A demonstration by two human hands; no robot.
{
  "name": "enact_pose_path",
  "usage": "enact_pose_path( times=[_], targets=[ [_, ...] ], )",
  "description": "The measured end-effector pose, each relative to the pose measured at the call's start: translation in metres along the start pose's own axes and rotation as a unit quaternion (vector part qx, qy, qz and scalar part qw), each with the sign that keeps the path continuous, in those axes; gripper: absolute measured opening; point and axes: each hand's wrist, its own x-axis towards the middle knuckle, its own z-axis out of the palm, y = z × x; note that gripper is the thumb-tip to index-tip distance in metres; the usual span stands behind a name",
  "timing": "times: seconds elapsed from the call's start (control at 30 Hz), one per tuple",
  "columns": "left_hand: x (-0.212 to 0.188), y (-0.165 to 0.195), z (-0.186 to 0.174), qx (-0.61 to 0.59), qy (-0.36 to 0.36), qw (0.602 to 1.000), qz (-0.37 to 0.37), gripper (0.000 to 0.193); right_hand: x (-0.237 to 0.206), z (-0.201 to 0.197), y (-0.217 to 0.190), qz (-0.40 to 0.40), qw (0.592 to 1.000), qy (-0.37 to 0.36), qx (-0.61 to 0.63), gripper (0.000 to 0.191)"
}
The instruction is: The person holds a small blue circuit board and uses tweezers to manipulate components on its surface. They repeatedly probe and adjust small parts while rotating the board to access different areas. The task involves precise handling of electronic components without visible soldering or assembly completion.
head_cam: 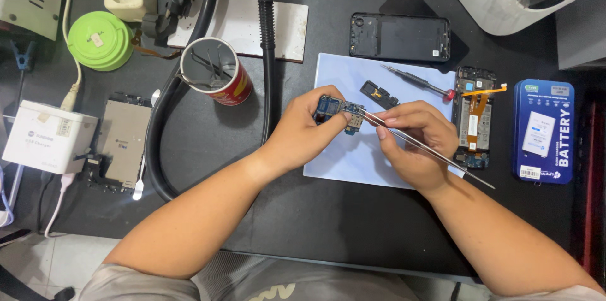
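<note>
My left hand [303,130] grips a small blue phone circuit board [338,110] above a pale blue paper sheet [353,156]. My right hand [413,143] holds long metal tweezers [435,154], their tips touching the board's right edge. The opened phone body [475,125] with an orange flex cable lies just right of my right hand. A small black part [379,94] and a thin screwdriver [416,81] rest on the sheet behind my hands.
A black phone back cover [399,37] lies farther back. A blue battery box [544,130] sits at the right. A red tin with tools [214,72], a black flexible hose [266,55], a green round container [101,40], a white charger box [49,135] and another board [123,140] stand left.
</note>
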Motion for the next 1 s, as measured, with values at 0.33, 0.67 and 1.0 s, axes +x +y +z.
enact_pose_path(
  times=[0.33,0.67,1.0],
  targets=[
    [-0.0003,0.0033,0.0008,0.009,0.001,1.0,0.005,0.009,0.0019,-0.0001,-0.0008,-0.014,1.0,0.0,-0.019,0.017],
    [-0.0018,0.0062,0.0013,0.024,0.0,1.0,0.003,0.01,0.0021,-0.0003,-0.0031,-0.017,0.999,0.002,-0.043,0.015],
    [-0.0021,0.0044,0.0008,0.011,-0.003,1.0,0.023,0.01,-0.0011,0.001,0.0021,-0.015,0.999,0.012,-0.025,0.018]
  ],
)
